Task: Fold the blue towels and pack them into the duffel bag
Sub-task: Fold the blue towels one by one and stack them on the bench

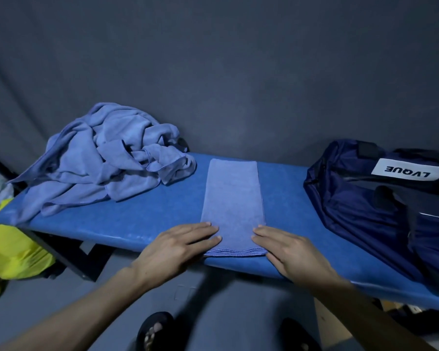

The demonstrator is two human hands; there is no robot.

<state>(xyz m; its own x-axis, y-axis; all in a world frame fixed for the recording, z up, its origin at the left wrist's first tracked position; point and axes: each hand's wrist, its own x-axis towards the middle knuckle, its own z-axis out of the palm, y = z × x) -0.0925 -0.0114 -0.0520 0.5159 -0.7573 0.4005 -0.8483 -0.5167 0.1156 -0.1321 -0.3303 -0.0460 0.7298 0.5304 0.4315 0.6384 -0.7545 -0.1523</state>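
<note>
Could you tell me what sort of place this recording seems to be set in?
Probably a staged indoor recording corner, not a lived-in room: a plain grey cloth backdrop hangs behind a blue padded bench, which carries only a pile of towels, one folded towel and a navy duffel bag.

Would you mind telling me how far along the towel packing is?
Done: one towel lies folded into a narrow strip. In hand: left hand and right hand press flat on its near end. Left: the crumpled pile needs folding; nothing is visibly going into the bag yet.
</note>
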